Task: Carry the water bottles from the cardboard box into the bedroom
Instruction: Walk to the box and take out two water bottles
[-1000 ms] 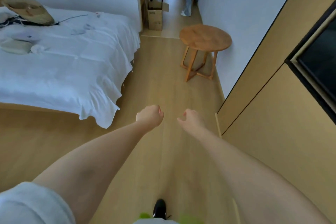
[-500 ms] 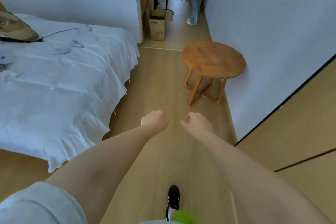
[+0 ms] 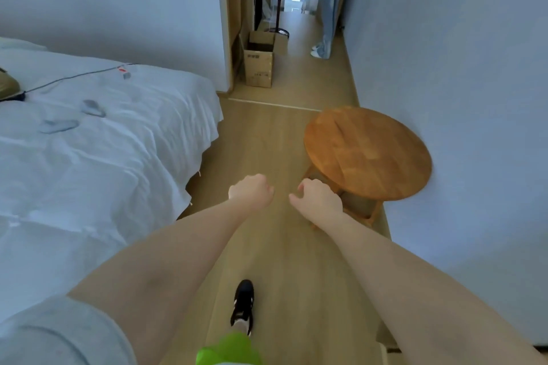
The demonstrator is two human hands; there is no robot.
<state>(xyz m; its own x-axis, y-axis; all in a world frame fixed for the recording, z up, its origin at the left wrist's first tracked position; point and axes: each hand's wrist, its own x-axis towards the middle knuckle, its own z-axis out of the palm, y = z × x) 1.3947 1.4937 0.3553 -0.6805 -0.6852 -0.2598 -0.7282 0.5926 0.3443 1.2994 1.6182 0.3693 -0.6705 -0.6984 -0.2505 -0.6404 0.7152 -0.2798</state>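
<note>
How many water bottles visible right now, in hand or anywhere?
0. Left hand and right hand are curled and hold nothing. The round table top is bare. The cardboard box is open in the doorway; its dark interior may hide some.

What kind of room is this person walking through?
Most likely a bedroom in a home. A bed with rumpled white sheets fills the left side, a small round wooden table stands against the right wall, and a doorway ahead opens onto a hallway where an open cardboard box sits.
</note>
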